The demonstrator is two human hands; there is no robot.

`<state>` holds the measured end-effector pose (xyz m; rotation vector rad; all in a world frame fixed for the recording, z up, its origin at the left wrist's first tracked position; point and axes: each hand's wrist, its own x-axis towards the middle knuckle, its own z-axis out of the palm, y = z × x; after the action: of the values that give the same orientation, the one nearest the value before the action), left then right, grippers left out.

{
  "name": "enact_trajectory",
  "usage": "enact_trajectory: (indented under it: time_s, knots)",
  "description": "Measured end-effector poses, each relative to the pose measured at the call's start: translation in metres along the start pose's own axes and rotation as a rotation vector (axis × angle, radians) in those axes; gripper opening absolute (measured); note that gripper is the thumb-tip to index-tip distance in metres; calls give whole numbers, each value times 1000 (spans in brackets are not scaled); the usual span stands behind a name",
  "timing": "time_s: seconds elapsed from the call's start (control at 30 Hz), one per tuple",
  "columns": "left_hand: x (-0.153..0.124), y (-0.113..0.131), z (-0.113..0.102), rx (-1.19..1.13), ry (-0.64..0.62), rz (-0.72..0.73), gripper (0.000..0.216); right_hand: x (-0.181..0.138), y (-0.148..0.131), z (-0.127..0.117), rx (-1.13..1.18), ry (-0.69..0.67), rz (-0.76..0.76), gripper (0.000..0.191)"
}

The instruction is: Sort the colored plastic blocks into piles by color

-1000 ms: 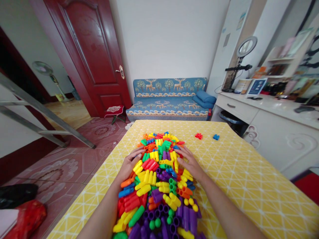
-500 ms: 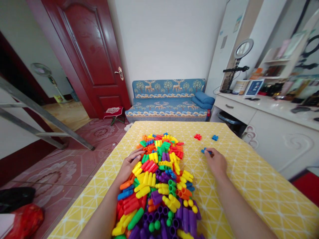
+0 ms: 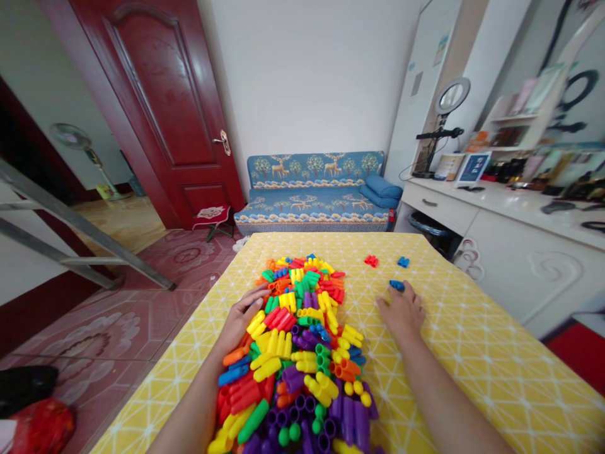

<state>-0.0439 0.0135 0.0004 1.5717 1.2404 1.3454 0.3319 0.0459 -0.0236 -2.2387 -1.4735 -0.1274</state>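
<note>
A long heap of plastic bullet-shaped building blocks [image 3: 278,318] in red, yellow, green, blue, orange and purple covers the left and middle of the table. My left hand [image 3: 241,318] rests along the heap's left edge, fingers stretched out and touching the outer blocks. To the right of the heap, my right hand [image 3: 401,312] is low over the cloth with thumb and fingers apart. A blue block [image 3: 396,285] lies just at its fingertips, not gripped. Farther back are a separate red block [image 3: 371,260] and another blue block [image 3: 403,261].
A yellow cloth with white lines covers the table [image 3: 472,353]. Behind it stands a blue patterned sofa [image 3: 316,195]. A white dresser [image 3: 534,233] crowded with items is on the right. A small folding stool [image 3: 212,215] and a metal ladder [image 3: 85,227] are on the left.
My right hand has let go of the blue block and opened, thumb moving left away from it. The left hand stays at the heap. The view has shifted slightly.
</note>
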Motion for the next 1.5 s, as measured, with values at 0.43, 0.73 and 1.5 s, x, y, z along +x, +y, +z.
enact_trajectory:
  time_s: [0.43,0.73,1.5]
  knots:
    - [0,-3,0,-24,-3,15,35,59,21,12,-181,-208,198,79]
    - [0,-3,1,-42,6,6,33,80,33,23,-205,-171,96,81]
    - [1,-5,0,2,-18,30,33,46,21,18,-196,-208,-45,76]
